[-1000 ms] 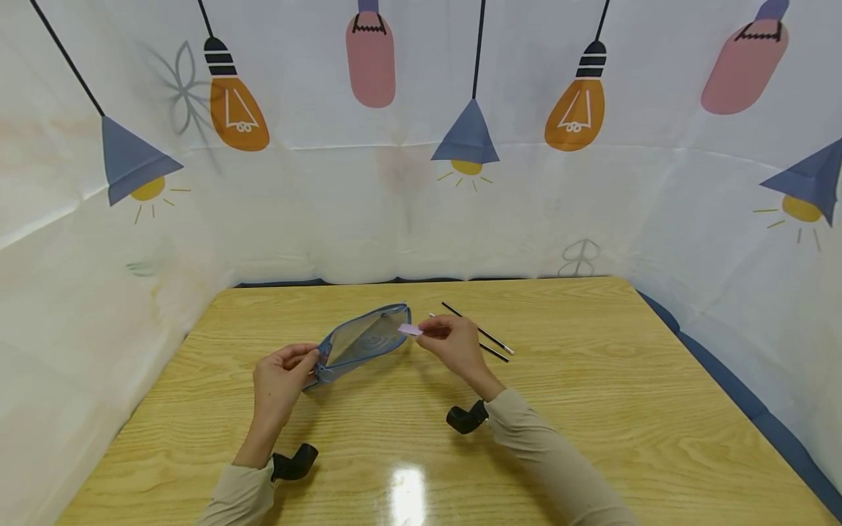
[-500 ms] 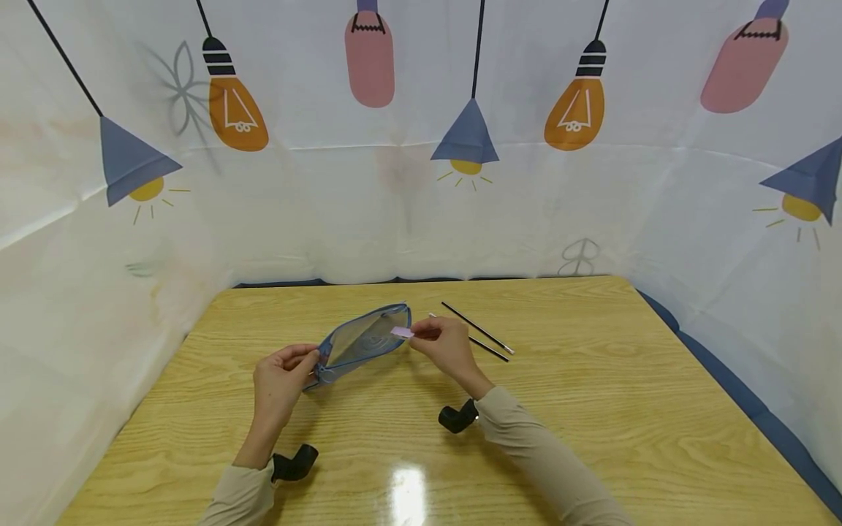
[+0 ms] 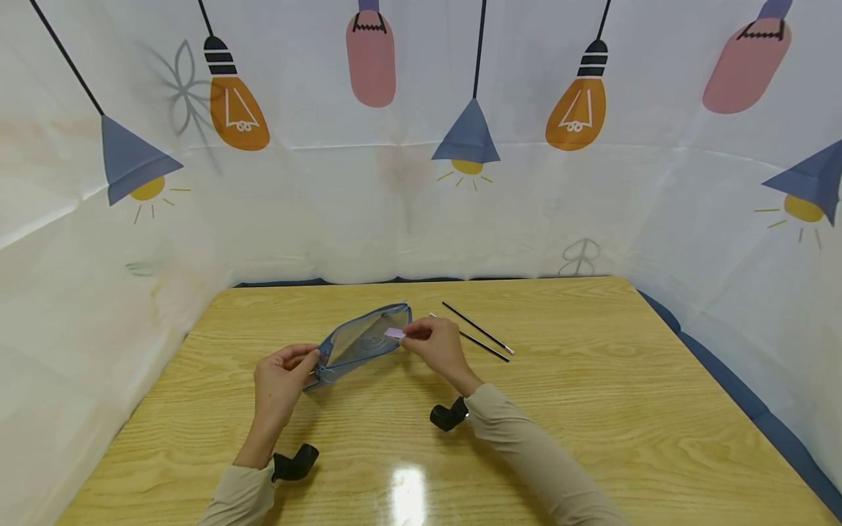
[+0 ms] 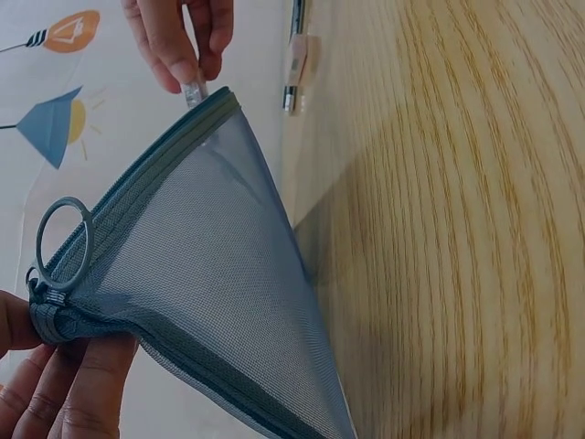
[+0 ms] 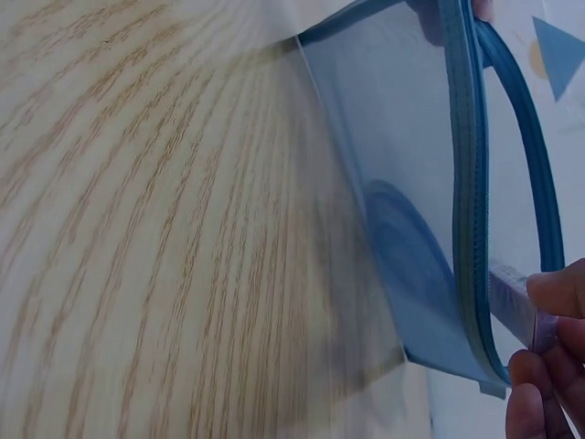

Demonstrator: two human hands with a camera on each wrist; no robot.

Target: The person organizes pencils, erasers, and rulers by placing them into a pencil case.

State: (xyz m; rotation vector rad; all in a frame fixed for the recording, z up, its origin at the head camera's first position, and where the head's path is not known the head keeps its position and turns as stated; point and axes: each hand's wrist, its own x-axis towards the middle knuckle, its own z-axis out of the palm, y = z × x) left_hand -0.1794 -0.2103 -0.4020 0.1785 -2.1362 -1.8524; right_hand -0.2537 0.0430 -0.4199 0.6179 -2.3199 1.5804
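A blue mesh zipper pouch (image 3: 358, 345) stands unzipped on the table, its mouth spread wide. My left hand (image 3: 281, 376) pinches the pouch's near left corner, beside the zip's ring pull (image 4: 90, 245). At the far right end of the mouth, my right hand (image 3: 442, 351) pinches a small pale purple block (image 3: 394, 333) between thumb and fingers. In the right wrist view the block (image 5: 515, 302) has print on it and lies partly behind the zipper edge, within the opening. A round, ringed shape (image 5: 407, 242) shows through the mesh; what it is I cannot tell.
Two dark pencils (image 3: 478, 329) with pale ends lie side by side on the wooden table (image 3: 592, 409), right of the pouch. A black wrist mount (image 3: 296, 462) sits at each cuff. White printed cloth (image 3: 408, 219) hangs around the table's back and sides.
My right hand has shifted left with the pale purple block, from the pouch's right end farther over its mouth. My left hand and the pouch have stayed put.
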